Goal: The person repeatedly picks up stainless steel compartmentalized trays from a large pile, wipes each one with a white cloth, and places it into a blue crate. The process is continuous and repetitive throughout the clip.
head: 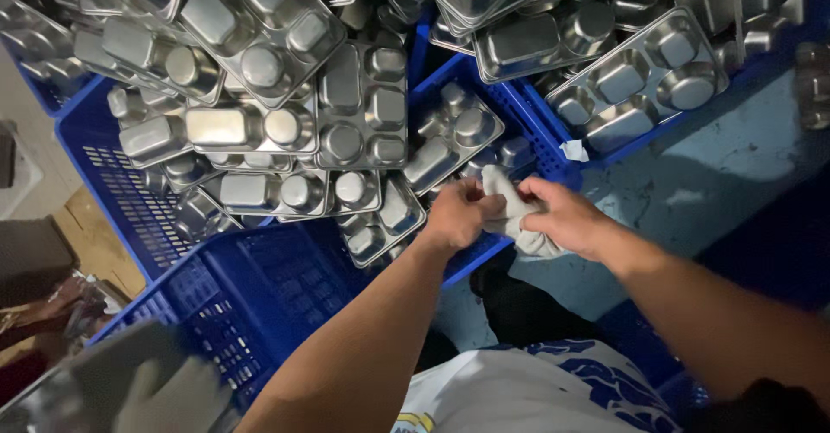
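We look down on blue plastic crates standing on a worn grey floor, each heaped with steel meal trays that lie tilted and overlapping, bottoms up mostly, as if tipped in loose rather than stacked. A second crate to the right holds another such heap, one tray lying on top near its edge. Between the two crates our hands meet over a pale cloth. Our left hand pinches its upper end with a narrow grip, fingers curled tight; our right hand closes around the middle, so the cloth is stretched and bunched between them, just above the nearer crate's rim. A small white scrap sits on the far crate's edge.
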